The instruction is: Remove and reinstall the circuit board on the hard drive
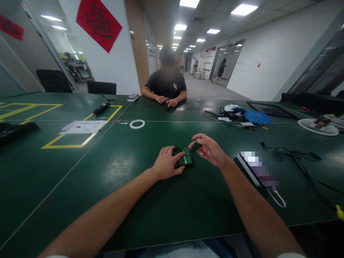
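A hard drive (188,157) with a green circuit board facing up lies on the green table in front of me. My left hand (167,163) grips its left side, with a finger reaching across the board and the thumb at the near edge. Just off the drive's right edge, my right hand (208,148) pinches a small dark green piece (195,146) between thumb and fingers. That piece is held tilted; its exact kind is too small to make out. Whether it touches the drive I cannot tell.
Right of my arm lies a phone (252,172) with a white strap, then black cables (298,161). Farther off are a white tape ring (137,124), paper sheets (83,127), a blue tray (258,117) and a white round grille (317,127). A person (166,84) sits opposite.
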The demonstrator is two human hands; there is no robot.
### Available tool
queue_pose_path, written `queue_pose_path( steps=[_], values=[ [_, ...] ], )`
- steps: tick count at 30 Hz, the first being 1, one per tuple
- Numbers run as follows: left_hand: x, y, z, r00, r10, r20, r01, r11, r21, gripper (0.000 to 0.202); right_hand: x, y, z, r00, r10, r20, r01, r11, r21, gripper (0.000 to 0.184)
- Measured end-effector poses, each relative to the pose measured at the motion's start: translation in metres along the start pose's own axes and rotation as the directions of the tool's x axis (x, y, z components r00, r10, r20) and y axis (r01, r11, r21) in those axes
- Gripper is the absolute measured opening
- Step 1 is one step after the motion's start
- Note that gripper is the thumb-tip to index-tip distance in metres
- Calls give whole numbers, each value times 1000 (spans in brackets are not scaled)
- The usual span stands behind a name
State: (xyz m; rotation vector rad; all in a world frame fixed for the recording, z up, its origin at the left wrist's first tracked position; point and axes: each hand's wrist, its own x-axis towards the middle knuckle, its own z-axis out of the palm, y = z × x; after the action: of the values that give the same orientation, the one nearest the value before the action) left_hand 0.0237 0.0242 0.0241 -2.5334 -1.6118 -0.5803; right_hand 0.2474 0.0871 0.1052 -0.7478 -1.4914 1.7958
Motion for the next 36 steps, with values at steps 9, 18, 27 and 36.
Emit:
queue_pose_path(
  steps=[9,18,27,36],
  values=[
    [-1,-1,-1,1000,16,-11,-16,1000,4,64,0,-3,-1,998,-50,-43,45,994,-97,29],
    [0,-1,1,1000,15,-27,-15,1000,-14,65,2,3,3,997,-73,-37,69,992,-109,24],
    [0,-1,1,1000,16,-25,-16,1000,-18,64,0,-1,-3,999,37,-5,-37,999,34,26],
    [0,0,1,1000,11,-11,-11,1000,-8,64,-1,-1,1,999,-31,-20,30,998,-58,32]
  ],
)
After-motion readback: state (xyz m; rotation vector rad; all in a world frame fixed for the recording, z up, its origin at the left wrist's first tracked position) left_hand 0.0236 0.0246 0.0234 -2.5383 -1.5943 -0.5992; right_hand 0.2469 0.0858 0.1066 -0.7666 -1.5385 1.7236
